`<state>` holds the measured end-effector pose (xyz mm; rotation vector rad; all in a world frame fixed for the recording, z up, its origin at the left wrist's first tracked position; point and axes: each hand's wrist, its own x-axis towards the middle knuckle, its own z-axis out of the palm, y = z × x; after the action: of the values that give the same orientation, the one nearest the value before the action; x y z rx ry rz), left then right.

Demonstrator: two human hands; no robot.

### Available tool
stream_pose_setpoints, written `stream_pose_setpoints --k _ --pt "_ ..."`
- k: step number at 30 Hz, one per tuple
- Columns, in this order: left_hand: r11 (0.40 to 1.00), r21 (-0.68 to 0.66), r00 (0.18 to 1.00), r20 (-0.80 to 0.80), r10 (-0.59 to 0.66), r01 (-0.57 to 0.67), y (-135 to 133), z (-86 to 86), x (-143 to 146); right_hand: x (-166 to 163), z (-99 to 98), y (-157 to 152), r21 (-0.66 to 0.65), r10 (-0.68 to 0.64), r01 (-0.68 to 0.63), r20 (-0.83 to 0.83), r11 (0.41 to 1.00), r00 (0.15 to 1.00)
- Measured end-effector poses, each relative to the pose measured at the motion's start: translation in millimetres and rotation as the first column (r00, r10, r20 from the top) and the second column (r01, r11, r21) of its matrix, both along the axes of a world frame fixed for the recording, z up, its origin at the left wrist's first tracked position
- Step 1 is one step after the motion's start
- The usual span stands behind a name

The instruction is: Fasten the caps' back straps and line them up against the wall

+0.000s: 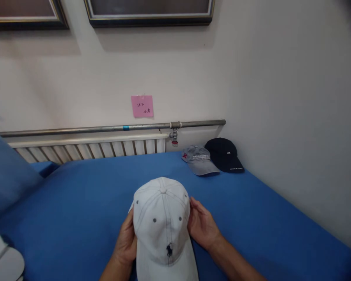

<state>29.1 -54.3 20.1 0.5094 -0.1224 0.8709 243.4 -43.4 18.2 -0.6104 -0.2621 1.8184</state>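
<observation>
A white baseball cap with a small dark emblem on its front is between my two hands, its brim pointing towards me. My left hand grips the cap's left side, with the fingertips hidden behind it. On the other side, my right hand has its fingers curled against the crown. Beneath the cap lies the blue table cover. How far the cap is above this surface, I cannot tell.
A grey cap and a black cap rest side by side at the far right corner, near the wall. White caps are at the lower left. Behind the table run a radiator and a metal pipe.
</observation>
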Motion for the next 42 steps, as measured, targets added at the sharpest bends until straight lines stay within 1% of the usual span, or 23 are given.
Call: stream_pose_setpoints --k 2,4,6,7,9,11,12,14,17,21,26,28,29,30,33,36,39,42 --pt "1.0 -0.011 1.0 0.004 0.021 -0.021 2.9 -2.9 -4.8 -2.0 2.1 -0.3 -0.013 0.04 -0.04 -0.027 0.999 0.999" --pt "0.998 -0.035 0.999 -0.013 0.053 -0.053 4.6 -5.9 -8.2 -4.3 1.8 -1.5 -0.024 0.053 -0.054 -0.017 0.998 0.998" --pt "0.991 -0.097 0.994 -0.072 0.083 -0.09 5.0 -8.7 -9.2 -5.7 -0.3 -2.9 -0.033 0.037 -0.037 0.017 0.999 0.999" --pt "0.982 -0.153 0.988 -0.121 0.091 -0.109 4.9 -9.7 -8.8 -5.8 -1.5 -3.5 -0.039 0.024 -0.022 0.036 0.999 0.999" --pt "0.939 -0.296 0.965 -0.24 0.104 -0.175 4.4 -10.2 -6.0 -4.9 -3.1 -4.0 -0.047 -0.009 0.012 0.073 0.999 0.997" --pt "0.862 -0.415 0.922 -0.363 0.135 -0.29 3.6 -7.7 -1.4 -3.0 -2.8 -3.5 -0.058 -0.037 0.043 0.093 0.997 0.995" --pt "0.821 -0.448 0.895 -0.418 0.157 -0.354 3.2 -5.5 1.2 -1.8 -1.8 -3.0 -0.056 -0.057 0.063 0.099 0.996 0.993" --pt "0.758 -0.47 0.841 -0.508 0.188 -0.453 2.4 0.2 6.1 0.7 1.1 -1.6 -0.039 -0.093 0.098 0.096 0.994 0.991" --pt "0.714 -0.466 0.791 -0.576 0.204 -0.523 2.0 7.9 10.3 3.4 5.5 -0.4 -0.012 -0.087 0.088 0.056 0.996 0.995" --pt "0.673 -0.46 0.764 -0.594 0.251 -0.579 4.0 11.5 7.4 0.4 5.5 -2.4 0.013 -0.031 0.031 0.031 0.999 0.999" --pt "0.622 -0.453 0.733 -0.604 0.313 -0.639 9.3 12.0 -0.2 -9.4 -0.6 -6.9 0.038 0.119 -0.12 0.042 0.992 0.992" --pt "0.619 -0.457 0.737 -0.594 0.322 -0.639 10.7 11.9 -1.0 -10.1 -1.3 -7.2 0.038 0.142 -0.144 0.05 0.989 0.989" --pt "0.627 -0.462 0.747 -0.585 0.316 -0.627 11.2 11.4 -1.0 -9.4 -1.1 -6.8 0.041 0.141 -0.143 0.057 0.989 0.988" --pt "0.641 -0.468 0.762 -0.571 0.306 -0.608 11.5 10.5 -0.9 -8.1 -0.7 -6.1 0.044 0.137 -0.141 0.067 0.989 0.988" --pt "0.711 -0.464 0.819 -0.5 0.281 -0.527 12.7 4.4 -1.3 -3.9 1.4 -3.4 0.05 0.075 -0.079 0.081 0.996 0.994" --pt "0.752 -0.439 0.837 -0.475 0.27 -0.492 14.7 -7.5 -4.8 -3.0 3.8 -3.4 0.049 0.05 -0.054 0.083 0.997 0.995" --pt "0.774 -0.425 0.842 -0.478 0.249 -0.47 17.9 -23.6 -11.7 -6.0 5.2 -6.5 0.074 0.072 -0.079 0.087 0.994 0.994" --pt "0.795 -0.403 0.863 -0.423 0.277 -0.453 21.9 -39.1 -20.0 -8.4 4.5 -9.0 0.089 0.093 -0.099 0.074 0.991 0.993"
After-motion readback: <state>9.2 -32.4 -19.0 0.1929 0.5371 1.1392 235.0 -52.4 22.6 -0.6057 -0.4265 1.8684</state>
